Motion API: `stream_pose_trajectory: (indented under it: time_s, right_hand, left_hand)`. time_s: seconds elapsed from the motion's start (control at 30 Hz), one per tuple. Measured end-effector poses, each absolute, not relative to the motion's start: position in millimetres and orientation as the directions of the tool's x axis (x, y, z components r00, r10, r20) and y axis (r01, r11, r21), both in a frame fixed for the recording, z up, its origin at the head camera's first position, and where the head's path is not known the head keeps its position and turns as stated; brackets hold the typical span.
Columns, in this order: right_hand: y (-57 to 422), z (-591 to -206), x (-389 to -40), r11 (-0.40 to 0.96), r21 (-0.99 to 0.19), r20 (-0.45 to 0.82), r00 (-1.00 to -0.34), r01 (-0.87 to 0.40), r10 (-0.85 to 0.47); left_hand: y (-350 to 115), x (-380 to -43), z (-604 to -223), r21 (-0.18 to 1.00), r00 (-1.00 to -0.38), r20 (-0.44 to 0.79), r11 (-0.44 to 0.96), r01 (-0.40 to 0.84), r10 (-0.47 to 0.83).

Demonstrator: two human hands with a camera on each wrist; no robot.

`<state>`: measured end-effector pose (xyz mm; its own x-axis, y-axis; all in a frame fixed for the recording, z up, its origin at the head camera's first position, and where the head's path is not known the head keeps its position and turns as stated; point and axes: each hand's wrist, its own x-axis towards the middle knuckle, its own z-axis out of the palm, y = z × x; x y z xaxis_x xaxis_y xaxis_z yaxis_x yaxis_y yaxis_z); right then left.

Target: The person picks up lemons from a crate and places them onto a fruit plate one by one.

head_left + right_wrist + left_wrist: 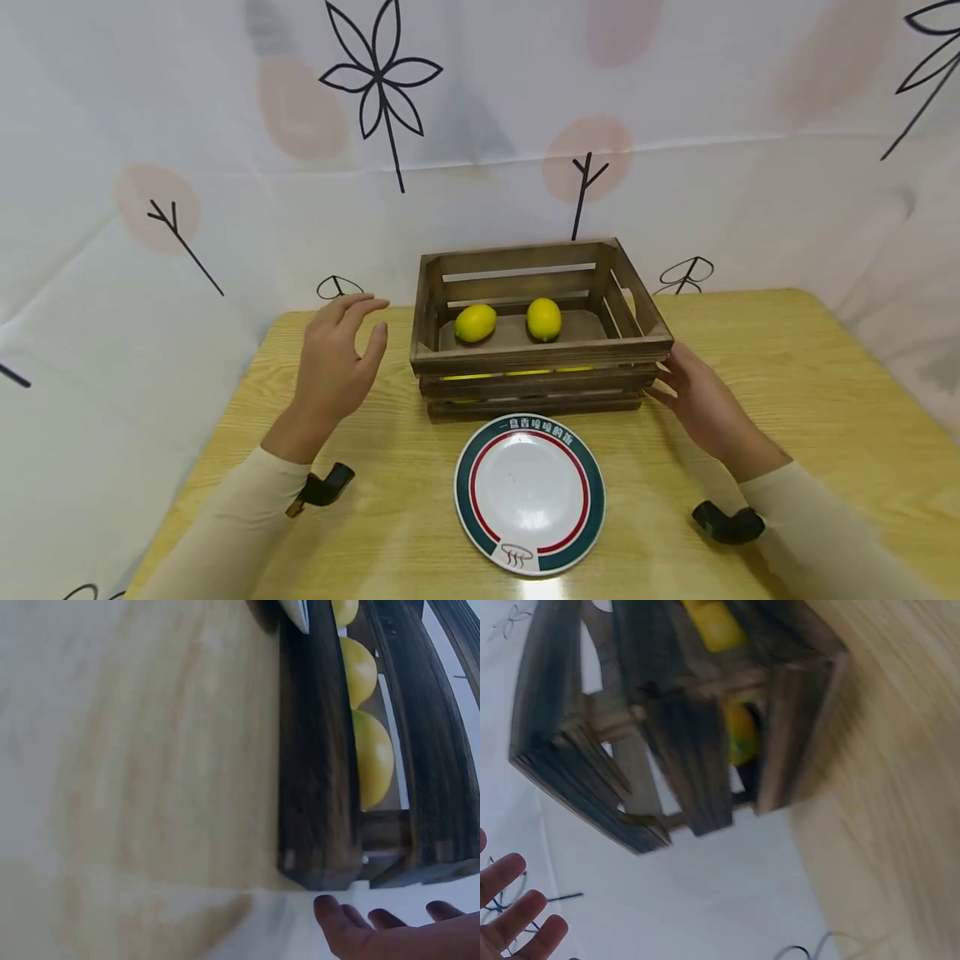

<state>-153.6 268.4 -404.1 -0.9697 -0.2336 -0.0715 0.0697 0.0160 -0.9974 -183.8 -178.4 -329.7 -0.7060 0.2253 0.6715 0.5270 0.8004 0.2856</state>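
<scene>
A brown slatted wooden crate [536, 358] stands on the table with two lemons, a left lemon [476, 322] and a right lemon [543, 320], plainly seen inside. More yellow shows through its front slats, and in the right wrist view a lemon [373, 760] appears between them. My left hand [335, 360] is raised to the left of the crate, apart from it, fingers spread and holding nothing. At the crate's right front corner is my right hand [701, 406], its fingers loosely bent and fingertips right by the wood; part of them is hidden behind the corner.
In front of the crate lies a round white plate [531, 493] with a green rim and red ring. The wooden table [795, 392] reaches back to a white printed cloth [480, 108]. Black straps hang at both wrists, a left strap [327, 486] and a right strap [727, 523].
</scene>
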Motion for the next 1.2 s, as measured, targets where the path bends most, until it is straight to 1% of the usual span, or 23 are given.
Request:
stream_pose_trajectory:
  time_s: [0.1,0.3,0.43,0.53,0.63,0.8,1.0,1.2]
  right_hand:
    - [264.4,-411.5,-153.2,-0.010,-0.996,-0.080,-0.961,0.086,-0.266]
    - [261.4,-420.3,-152.9,-0.049,-0.992,-0.096,-0.939,0.119,-0.331]
    - [262.4,-421.7,-153.3,-0.022,-0.993,-0.104,-0.934,0.119,-0.341]
    - [263.1,-421.5,-154.7,-0.011,-0.993,-0.103,-0.933,0.114,-0.345]
    - [263.5,-421.5,-155.4,-0.012,-0.993,-0.103,-0.932,0.115,-0.346]
    - [264.2,-422.1,-153.7,-0.011,-0.992,-0.113,-0.933,0.125,-0.342]
    - [264.4,-421.3,-152.3,-0.018,-0.993,-0.104,-0.930,0.118,-0.353]
    - [263.8,-420.4,-151.2,-0.016,-0.993,-0.102,-0.928,0.115,-0.358]
  left_hand:
    - [-165.9,-184.7,-319.2,0.311,-0.703,0.670,0.770,0.556,0.238]
    - [-148.7,-192.6,-299.4,0.335,-0.744,0.603,0.754,0.565,0.289]
    - [-140.2,-198.4,-288.4,0.352,-0.790,0.504,0.752,0.557,0.349]
    - [-133.9,-203.4,-281.7,0.376,-0.830,0.400,0.756,0.535,0.389]
    - [-128.3,-210.4,-277.8,0.395,-0.854,0.300,0.760,0.516,0.424]
    - [-121.1,-224.8,-278.3,0.420,-0.865,0.183,0.758,0.499,0.468]
    - [-111.7,-236.4,-282.3,0.429,-0.864,0.094,0.763,0.483,0.494]
    - [-106.3,-244.7,-288.1,0.329,-0.834,0.048,0.779,0.533,0.550]
